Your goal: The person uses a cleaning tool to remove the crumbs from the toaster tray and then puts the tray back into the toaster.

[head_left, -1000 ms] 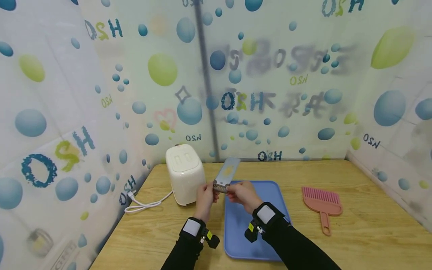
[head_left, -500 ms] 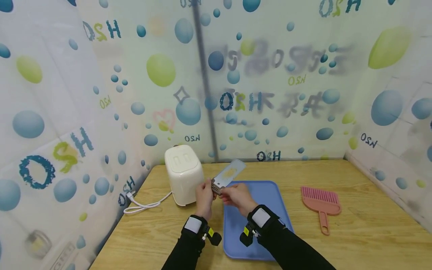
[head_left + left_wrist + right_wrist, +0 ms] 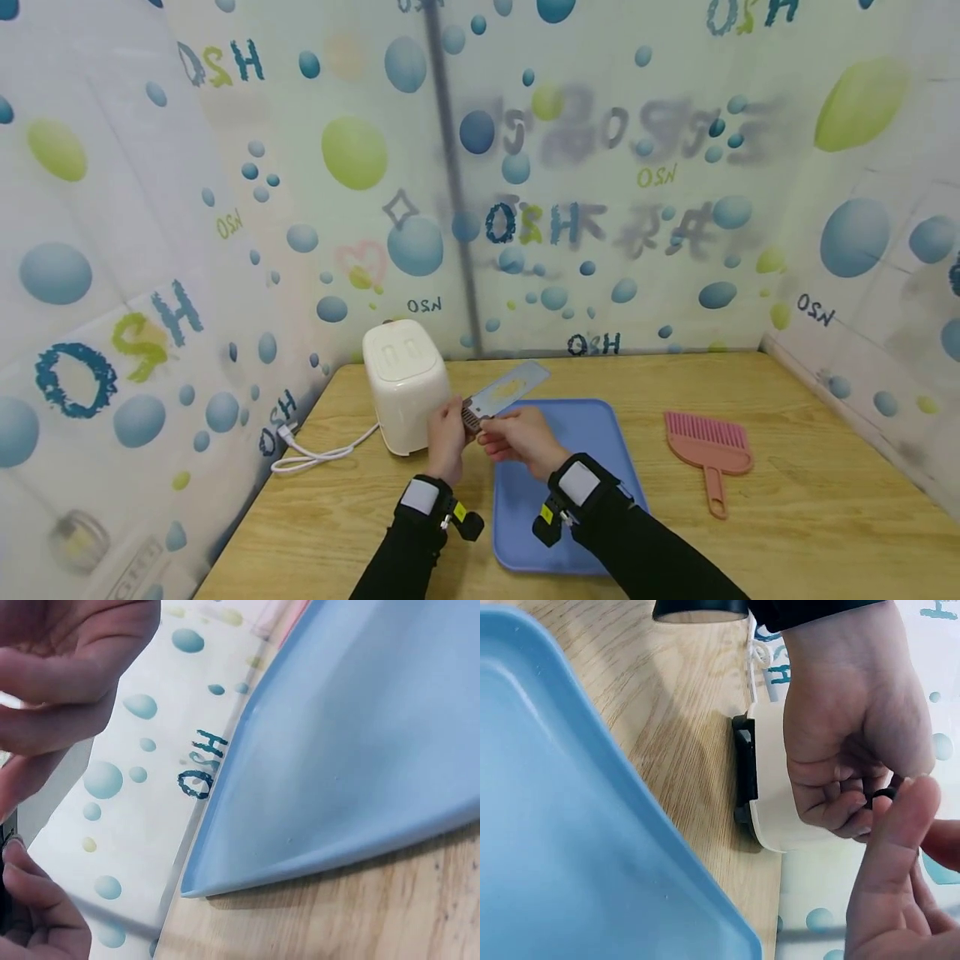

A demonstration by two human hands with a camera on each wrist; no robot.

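Note:
Over the far left corner of the blue tray (image 3: 558,533), both hands hold a flat, pale, see-through strip (image 3: 517,385) with a yellowish patch and a brown, patterned end; its exact kind cannot be told. My left hand (image 3: 446,437) grips the brown end from the left. My right hand (image 3: 528,437) pinches the same end from the right, between thumb and fingers. The pale part points away, up and to the right. In the right wrist view, a small dark curved bit (image 3: 885,793) shows between the fingertips. Fingers hide most of the held end there.
A cream toaster (image 3: 408,387) stands just left of the hands, its white cord (image 3: 322,458) lying on the wooden table (image 3: 825,467). A pink brush-like dustpan (image 3: 708,446) lies right of the tray. A printed curtain wall (image 3: 637,217) closes off the back and sides.
The strip has turned clockwise, its pale part swinging from nearly upright toward the right. My right hand has shifted slightly left. Both hands keep hold of the brown end.

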